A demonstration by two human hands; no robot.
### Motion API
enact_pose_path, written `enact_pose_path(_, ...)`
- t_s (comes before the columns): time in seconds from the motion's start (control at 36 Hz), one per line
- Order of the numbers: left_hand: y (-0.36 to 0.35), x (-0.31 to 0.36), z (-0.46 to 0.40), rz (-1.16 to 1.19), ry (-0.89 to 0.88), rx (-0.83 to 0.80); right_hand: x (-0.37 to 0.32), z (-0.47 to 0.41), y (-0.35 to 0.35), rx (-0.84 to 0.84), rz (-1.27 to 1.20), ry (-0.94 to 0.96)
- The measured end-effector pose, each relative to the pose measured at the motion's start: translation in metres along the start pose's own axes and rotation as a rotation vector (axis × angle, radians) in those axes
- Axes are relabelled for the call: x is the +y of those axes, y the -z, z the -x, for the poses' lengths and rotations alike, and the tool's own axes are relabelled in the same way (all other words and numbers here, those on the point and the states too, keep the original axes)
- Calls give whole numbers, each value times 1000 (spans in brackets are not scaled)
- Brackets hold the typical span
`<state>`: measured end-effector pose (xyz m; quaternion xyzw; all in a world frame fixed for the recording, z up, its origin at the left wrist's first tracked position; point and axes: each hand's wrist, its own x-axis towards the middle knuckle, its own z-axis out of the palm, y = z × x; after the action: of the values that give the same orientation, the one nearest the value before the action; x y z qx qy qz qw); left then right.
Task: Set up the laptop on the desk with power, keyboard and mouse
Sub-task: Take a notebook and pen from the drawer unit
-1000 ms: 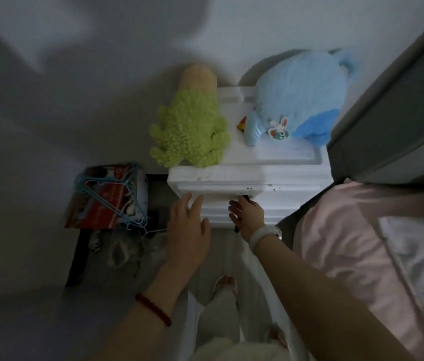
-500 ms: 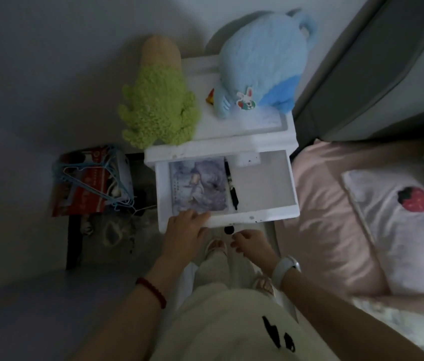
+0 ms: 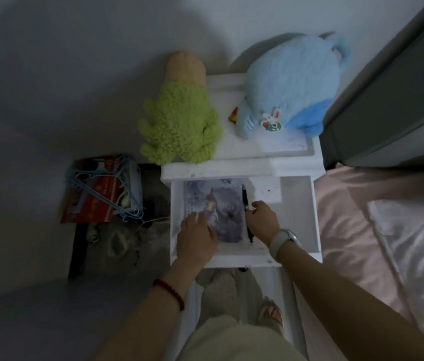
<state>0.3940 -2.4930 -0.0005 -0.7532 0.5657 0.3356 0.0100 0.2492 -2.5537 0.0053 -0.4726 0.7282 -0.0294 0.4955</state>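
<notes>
The top drawer (image 3: pixel 302 212) of a white nightstand (image 3: pixel 242 166) stands pulled out in dim light. Inside lie a purple illustrated booklet (image 3: pixel 221 204) on the left, a black pen (image 3: pixel 245 201) along its right edge and a white sheet (image 3: pixel 268 190) further back. My left hand (image 3: pixel 196 239) lies flat on the booklet's near left corner. My right hand (image 3: pixel 263 221) reaches into the drawer with its fingers at the pen; whether it grips the pen is unclear. No laptop, keyboard, mouse or power cable shows.
A green plush toy (image 3: pixel 179 126) and a blue plush toy (image 3: pixel 289 87) sit on the nightstand top. A red box with blue hangers (image 3: pixel 101 188) stands on the floor to the left. A pink bed (image 3: pixel 362 230) with a strawberry pillow (image 3: pixel 419 246) lies right.
The drawer went from shut to pulled out. My right hand moved from the drawer front into the drawer beside the pen; my left hand slid further onto the booklet.
</notes>
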Motion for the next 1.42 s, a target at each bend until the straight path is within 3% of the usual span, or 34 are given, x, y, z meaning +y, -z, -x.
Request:
enact_pose_path(0.14,-17,2,-41,149,210,-49,-5,-31,-31,-18,30,-157)
enact_pose_path(0.31,-27,5,-61,231,323,39,0,-43,-50,-27,-67,-145)
enact_pose_path(0.42,-22,-1,-52,265,208,64,1,-38,-39,-45,-218,-80)
enact_pose_path(0.58,-5,19,-15,275,-117,223,-3,-14,-4,4,-217,43)
enact_pose_path(0.75,4,39,35,224,-307,388,26,27,45,44,-279,24)
enact_pose_path(0.89,2,46,70,224,-366,339,53,60,88,80,-310,-9)
enact_pose_path(0.97,-4,51,91,181,-451,326,70,87,109,41,-264,85)
enact_pose_path(1.06,-12,53,95,164,-427,330,82,107,125,76,-209,211)
enact_pose_path(1.14,-24,52,94,45,-409,304,99,123,142,154,-152,307)
enact_pose_path(1.25,-30,52,81,-255,-490,65,110,129,152,279,-118,333)
enact_pose_path(1.31,-30,53,73,-389,-558,83,108,129,153,327,-142,330)
enact_pose_path(1.42,-21,59,52,-412,-601,107,98,127,153,373,-245,290)
